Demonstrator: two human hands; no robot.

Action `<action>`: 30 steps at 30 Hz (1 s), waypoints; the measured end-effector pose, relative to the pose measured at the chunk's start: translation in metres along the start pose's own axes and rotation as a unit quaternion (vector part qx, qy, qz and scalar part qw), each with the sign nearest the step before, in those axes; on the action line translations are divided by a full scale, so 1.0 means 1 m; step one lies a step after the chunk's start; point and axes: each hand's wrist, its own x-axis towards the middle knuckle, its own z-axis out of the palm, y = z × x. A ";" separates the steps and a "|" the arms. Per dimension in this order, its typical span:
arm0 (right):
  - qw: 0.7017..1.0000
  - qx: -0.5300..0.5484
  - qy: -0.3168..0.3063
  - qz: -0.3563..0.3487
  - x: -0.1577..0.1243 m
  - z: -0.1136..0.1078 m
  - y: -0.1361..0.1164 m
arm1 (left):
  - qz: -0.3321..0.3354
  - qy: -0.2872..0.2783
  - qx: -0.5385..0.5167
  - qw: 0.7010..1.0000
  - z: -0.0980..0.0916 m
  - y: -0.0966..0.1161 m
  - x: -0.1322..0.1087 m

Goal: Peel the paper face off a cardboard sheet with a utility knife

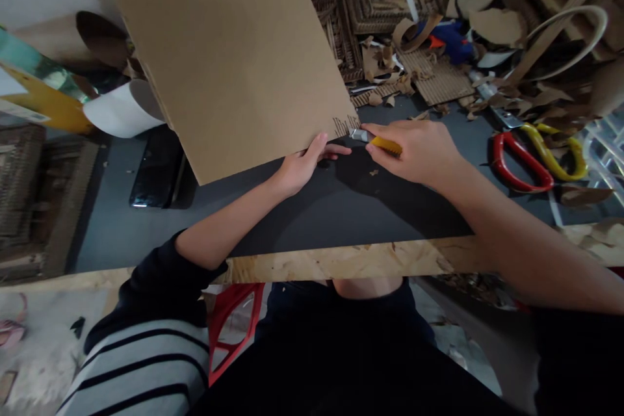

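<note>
A large flat sheet of brown cardboard point(234, 58) slants across the dark work surface, with short dark strokes or slits near its lower right corner. My left hand point(305, 162) grips the sheet's lower edge, thumb on top and fingers partly hidden beneath. In my right hand point(414, 151) is a yellow utility knife point(385, 144), its metal tip at the marked corner of the sheet. Whether the blade has gone into the cardboard cannot be made out.
Red and yellow-handled scissors point(521, 162) lie at right near cardboard scraps point(443, 78) and a blue glue gun point(451, 39). Woven trays point(394, 3) stand behind. At left are a black phone point(158, 166), a white roll point(124, 109) and a wooden table edge point(341, 263) in front.
</note>
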 end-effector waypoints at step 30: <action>0.999 -0.030 0.031 0.031 0.000 0.015 -0.011 | -0.119 0.043 -0.170 0.977 -0.001 0.023 0.002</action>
